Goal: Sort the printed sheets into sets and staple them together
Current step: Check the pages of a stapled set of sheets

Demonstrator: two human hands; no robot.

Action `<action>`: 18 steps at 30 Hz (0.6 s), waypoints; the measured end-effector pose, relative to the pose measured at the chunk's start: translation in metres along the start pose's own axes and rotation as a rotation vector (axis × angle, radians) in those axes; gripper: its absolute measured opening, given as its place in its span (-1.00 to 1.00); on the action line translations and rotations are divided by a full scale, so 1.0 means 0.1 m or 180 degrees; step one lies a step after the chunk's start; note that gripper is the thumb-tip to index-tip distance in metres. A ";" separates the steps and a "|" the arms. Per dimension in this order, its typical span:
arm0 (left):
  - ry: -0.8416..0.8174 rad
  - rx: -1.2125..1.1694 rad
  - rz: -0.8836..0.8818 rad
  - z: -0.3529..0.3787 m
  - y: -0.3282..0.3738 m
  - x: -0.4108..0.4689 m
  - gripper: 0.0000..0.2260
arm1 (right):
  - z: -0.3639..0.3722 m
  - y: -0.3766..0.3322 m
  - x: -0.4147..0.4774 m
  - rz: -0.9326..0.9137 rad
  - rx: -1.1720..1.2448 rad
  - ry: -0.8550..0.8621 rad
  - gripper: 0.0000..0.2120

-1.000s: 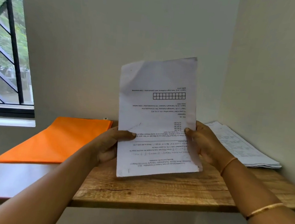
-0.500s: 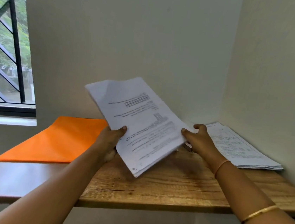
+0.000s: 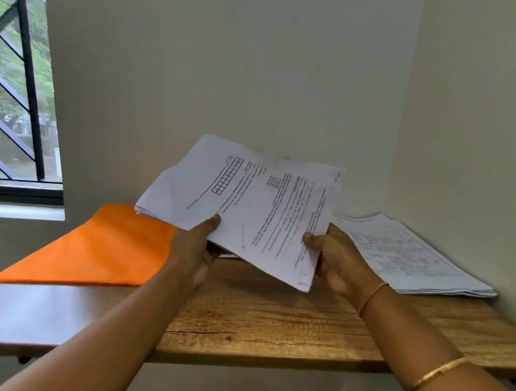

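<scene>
A bundle of printed white sheets (image 3: 249, 204) hangs tilted above the wooden table (image 3: 268, 318), its text turned sideways and its edges fanned at the left. My left hand (image 3: 194, 246) grips its near left edge with the thumb on top. My right hand (image 3: 336, 259) pinches its near right corner. A second stack of printed sheets (image 3: 410, 257) lies flat on the table at the right, against the wall. No stapler shows in the head view.
An orange folder (image 3: 99, 248) lies on the table's left part. Walls close in behind and on the right. A barred window (image 3: 7, 96) is at the left. The table's front edge runs below my forearms.
The bundle went from upright in front of me to tilted and rotated, lower over the table. Both hands kept hold of it and moved down with it.
</scene>
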State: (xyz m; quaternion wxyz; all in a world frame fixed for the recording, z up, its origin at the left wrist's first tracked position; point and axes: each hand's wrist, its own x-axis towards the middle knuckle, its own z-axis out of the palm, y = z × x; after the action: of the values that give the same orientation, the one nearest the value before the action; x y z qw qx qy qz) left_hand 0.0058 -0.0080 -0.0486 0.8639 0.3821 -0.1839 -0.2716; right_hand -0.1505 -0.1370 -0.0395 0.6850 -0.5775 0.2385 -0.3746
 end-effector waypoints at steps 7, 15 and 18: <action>0.0242 0.0017 0.0270 -0.25 0.15 0.16 -0.80 | -0.24 -0.07 -0.02 -0.0344 -0.0168 0.0118 -0.69; -0.0067 0.1202 -0.0084 -0.54 0.42 0.35 -0.74 | -0.50 -0.18 -0.04 -0.0791 -0.0908 0.0508 -0.74; -0.0699 0.1700 -0.0478 -0.52 0.50 0.30 -0.66 | -0.56 -0.21 -0.06 -0.0913 -0.1051 0.0520 -0.75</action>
State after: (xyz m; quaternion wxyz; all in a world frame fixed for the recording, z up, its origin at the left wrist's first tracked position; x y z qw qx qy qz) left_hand 0.0733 0.0307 -0.0402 0.6853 0.5767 -0.3124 -0.3165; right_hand -0.2017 -0.1679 -0.0325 0.4994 -0.6775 0.2667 -0.4696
